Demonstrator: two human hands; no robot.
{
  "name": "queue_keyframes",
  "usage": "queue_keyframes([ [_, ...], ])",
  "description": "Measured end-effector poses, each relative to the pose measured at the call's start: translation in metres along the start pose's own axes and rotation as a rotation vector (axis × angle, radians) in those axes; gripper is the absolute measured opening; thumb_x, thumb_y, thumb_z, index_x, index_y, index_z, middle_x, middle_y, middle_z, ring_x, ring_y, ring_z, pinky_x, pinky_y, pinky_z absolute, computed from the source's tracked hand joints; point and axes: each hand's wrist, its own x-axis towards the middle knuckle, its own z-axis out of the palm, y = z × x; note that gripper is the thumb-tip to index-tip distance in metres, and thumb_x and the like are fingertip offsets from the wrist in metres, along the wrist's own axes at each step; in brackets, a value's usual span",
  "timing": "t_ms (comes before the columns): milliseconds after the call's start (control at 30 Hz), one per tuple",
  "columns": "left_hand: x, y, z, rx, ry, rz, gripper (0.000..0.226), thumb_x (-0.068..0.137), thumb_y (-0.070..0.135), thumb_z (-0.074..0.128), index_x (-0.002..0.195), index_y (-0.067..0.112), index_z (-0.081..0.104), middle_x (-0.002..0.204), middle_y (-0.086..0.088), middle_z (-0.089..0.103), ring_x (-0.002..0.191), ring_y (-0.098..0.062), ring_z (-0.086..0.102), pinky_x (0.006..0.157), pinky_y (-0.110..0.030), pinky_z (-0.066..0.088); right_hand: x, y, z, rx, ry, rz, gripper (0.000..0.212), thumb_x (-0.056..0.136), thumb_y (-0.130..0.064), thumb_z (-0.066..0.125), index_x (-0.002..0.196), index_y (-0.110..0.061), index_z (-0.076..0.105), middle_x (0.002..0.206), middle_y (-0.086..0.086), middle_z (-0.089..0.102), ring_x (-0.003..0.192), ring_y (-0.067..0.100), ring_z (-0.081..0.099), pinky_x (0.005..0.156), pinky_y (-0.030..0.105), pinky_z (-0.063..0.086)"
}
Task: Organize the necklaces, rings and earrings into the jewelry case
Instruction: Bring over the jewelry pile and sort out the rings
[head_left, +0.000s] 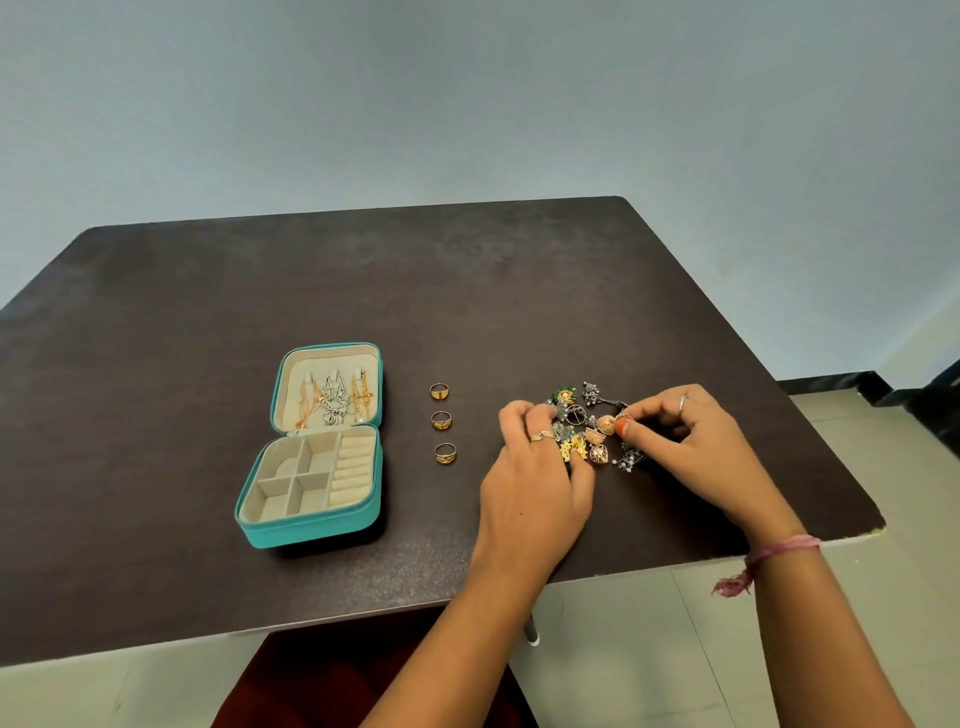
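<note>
Amid earrings (589, 428), both hands, fingers curled.

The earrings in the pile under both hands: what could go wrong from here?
1. The earrings lie tangled in a heap, so when the right hand lifts the one it pinches, hooks may drag others along.
2. The heap is near the table edge, so a loose piece might roll off.
3. The left hand could knock the three rings beside it.

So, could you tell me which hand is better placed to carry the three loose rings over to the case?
The left hand, I'd judge. It lies nearer the three gold rings and the open jewelry case, while the right hand pinches an earring in the pile.
</note>
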Motion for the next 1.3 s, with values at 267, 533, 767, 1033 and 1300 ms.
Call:
queue_keyframes([
  [267,0.009,0.005,-0.004,0.014,-0.111,-0.042,0.039,0.096,0.041,0.039,0.130,0.023,0.045,0.156,0.008,0.021,0.101,-0.016,0.061,0.069,-0.028,0.037,0.015,-0.017,0.002,0.009,0.019,-0.081,0.015,0.085,-0.029,0.067,0.087,-0.043,0.065,0.099,-0.003,0.057,0.094,0.015,0.057,0.084,0.030,0.046],
  [533,0.009,0.000,-0.006,-0.126,-0.088,-0.076,0.033,0.096,0.037,0.040,0.122,0.024,0.056,0.132,0.016,0.048,0.103,-0.013,0.060,0.077,-0.027,0.038,0.038,-0.029,0.006,-0.335,-0.141,-0.042,0.010,0.089,-0.041,0.059,0.087,-0.049,0.064,0.105,-0.011,0.055,0.108,0.012,0.050,0.088,0.037,0.030],
  [767,0.011,-0.003,-0.008,-0.232,-0.064,-0.087,0.036,0.094,0.036,0.044,0.128,0.027,0.054,0.131,0.024,0.046,0.092,-0.013,0.060,0.075,-0.025,0.041,0.040,-0.032,0.000,-0.378,-0.168,-0.082,0.011,0.089,-0.043,0.058,0.084,-0.051,0.062,0.109,-0.011,0.056,0.114,0.012,0.047,0.089,0.040,0.030],
  [1033,0.011,-0.004,-0.009,-0.258,-0.061,-0.101,0.044,0.093,0.035,0.047,0.136,0.026,0.048,0.139,0.022,0.041,0.097,-0.016,0.060,0.079,-0.027,0.046,0.038,-0.034,0.004,-0.457,-0.192,-0.103,0.015,0.089,-0.042,0.059,0.101,-0.047,0.065,0.111,-0.009,0.051,0.116,0.015,0.041,0.085,0.032,0.021],
  [1300,0.012,-0.003,-0.008,-0.189,-0.095,-0.096,0.048,0.095,0.035,0.043,0.141,0.026,0.042,0.147,0.018,0.036,0.120,-0.009,0.051,0.089,-0.028,0.041,0.037,-0.045,0.007,-0.536,-0.141,-0.164,0.011,0.089,-0.042,0.058,0.095,-0.046,0.066,0.105,-0.014,0.051,0.108,0.010,0.045,0.088,0.035,0.022],
])
